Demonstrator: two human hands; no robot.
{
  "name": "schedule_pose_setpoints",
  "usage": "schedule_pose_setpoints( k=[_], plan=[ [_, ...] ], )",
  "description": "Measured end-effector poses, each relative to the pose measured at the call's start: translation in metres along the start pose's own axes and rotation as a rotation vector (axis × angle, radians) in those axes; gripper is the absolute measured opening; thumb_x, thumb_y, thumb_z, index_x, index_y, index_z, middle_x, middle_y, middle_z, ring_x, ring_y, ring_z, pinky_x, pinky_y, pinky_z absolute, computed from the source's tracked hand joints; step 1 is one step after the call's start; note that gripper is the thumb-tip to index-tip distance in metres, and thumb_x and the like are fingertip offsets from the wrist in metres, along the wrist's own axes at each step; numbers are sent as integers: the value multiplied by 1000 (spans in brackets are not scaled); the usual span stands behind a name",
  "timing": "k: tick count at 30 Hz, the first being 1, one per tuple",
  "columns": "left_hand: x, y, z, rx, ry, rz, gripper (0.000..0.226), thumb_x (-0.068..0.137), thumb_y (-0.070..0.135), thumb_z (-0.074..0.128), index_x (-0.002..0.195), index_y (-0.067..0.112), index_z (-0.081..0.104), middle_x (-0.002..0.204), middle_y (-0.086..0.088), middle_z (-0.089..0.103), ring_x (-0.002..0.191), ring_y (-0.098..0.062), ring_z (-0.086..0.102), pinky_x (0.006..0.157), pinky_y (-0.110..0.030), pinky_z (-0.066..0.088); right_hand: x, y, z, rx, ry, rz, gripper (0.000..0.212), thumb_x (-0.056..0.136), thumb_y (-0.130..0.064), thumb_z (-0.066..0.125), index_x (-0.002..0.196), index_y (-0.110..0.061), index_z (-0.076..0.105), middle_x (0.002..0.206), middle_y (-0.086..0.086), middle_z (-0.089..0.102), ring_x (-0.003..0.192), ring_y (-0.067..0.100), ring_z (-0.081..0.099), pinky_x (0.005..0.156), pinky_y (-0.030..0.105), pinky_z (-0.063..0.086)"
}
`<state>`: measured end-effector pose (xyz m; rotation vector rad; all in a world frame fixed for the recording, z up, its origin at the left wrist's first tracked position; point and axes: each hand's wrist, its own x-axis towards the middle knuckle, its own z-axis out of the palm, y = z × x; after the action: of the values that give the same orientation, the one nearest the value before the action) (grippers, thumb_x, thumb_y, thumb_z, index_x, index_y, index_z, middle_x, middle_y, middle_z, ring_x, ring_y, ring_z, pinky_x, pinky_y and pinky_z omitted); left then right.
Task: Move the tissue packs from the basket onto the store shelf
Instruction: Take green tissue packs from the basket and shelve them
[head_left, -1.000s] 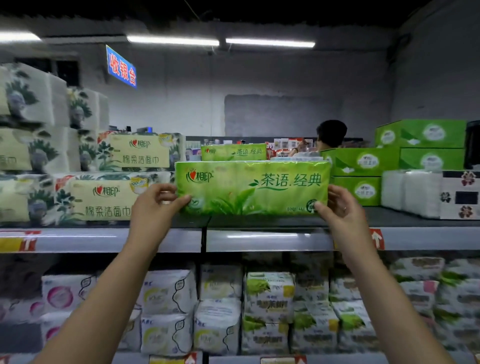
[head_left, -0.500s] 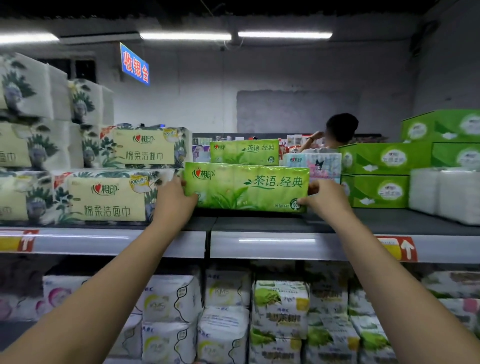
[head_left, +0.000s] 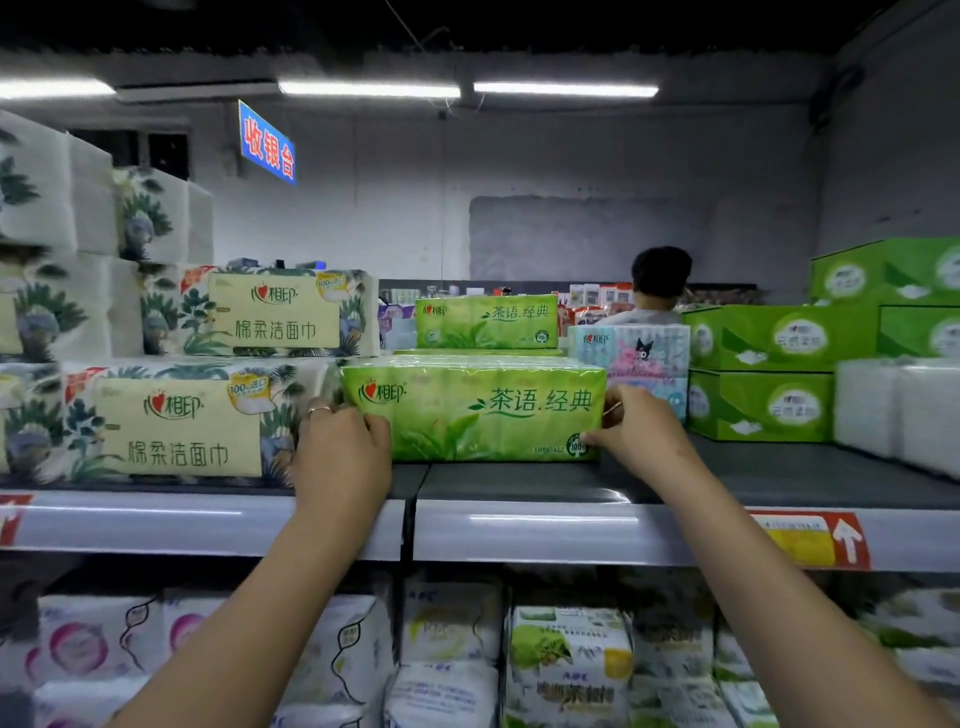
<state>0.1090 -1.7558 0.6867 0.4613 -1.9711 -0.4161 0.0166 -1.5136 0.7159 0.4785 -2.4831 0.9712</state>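
Head view, our entry: left hand and right hand, fingers curled round either end of one green tissue pack. The pack appears to sit flat on the shelf, just beside the floral packs. We judge it placed, release pending. Basket unseen, remainder unknown. Behind: second green pack, green boxes. Far: grey wall, blue sign, a person.

So the grey metal store shelf has a red arrow tag stuck on its front lip. Sitting right on it, left to right: a cream leaf-print pack of face towels, a green plastic-wrapped tissue pack just beside it, a green cardboard box, then white plastic-wrapped packs at the far right end.
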Motion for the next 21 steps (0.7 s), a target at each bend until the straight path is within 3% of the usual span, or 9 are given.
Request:
schedule_pose_setpoints(
  k=[4,7,9,11,12,15,17,21],
  plan=[
    [-3,3,-3,9,-41,13,34,95,16,41,69,-3,53,70,-26,52,67,-37,51,59,-34,31,-1,1,-2,60,-19,-7,31,76,-18,77,101,-14,59,91,0,62,85,19,59,77,29,48],
    [-2,4,-5,-31,-60,-44,30,95,18,40,72,0,47,76,-30,57,63,-31,42,59,-35,32,-4,-2,-3,97,-41,-32,29,76,-16,77,96,-18,56,89,-1,60,84,18,59,78,34,51],
    [-3,6,-6,-53,-64,-66,23,95,18,40,90,-2,48,80,-26,55,67,-31,43,60,-36,34,-6,-3,-3,112,-44,-49,29,76,-15,77,96,-18,55,89,-1,59,82,19,59,81,37,53],
    [-4,6,-5,-76,-45,-86,29,95,17,41,116,-2,41,75,-17,49,68,-31,44,61,-37,34,-7,-3,-3,120,-48,-53,28,78,-13,75,100,-15,57,91,1,59,82,19,58,83,38,53],
    [-5,6,-5,-94,-30,-86,30,94,16,41,120,0,37,70,-11,46,67,-31,44,61,-37,34,-7,-3,-3,116,-47,-52,30,79,-13,74,105,-12,58,92,1,58,83,20,58,84,39,53],
    [-3,3,-3,-86,-33,-44,13,94,16,41,92,4,45,63,-9,42,64,-29,43,59,-36,32,-5,-3,-2,59,-24,-69,36,82,-16,72,113,-7,58,96,3,59,86,19,56,83,36,51],
    [-1,-1,0,-39,-56,6,25,94,17,40,74,4,48,65,-14,45,65,-31,44,59,-35,32,-4,-4,-1,6,-7,-77,38,82,-20,71,116,-8,57,101,4,61,87,17,53,80,29,46],
    [1,-4,0,39,-80,15,31,93,22,42,71,5,56,58,-4,39,65,-30,44,55,-32,29,-1,-1,2,-19,15,-63,39,81,-24,72,114,-9,59,109,6,66,88,17,55,83,31,46]
  ],
)
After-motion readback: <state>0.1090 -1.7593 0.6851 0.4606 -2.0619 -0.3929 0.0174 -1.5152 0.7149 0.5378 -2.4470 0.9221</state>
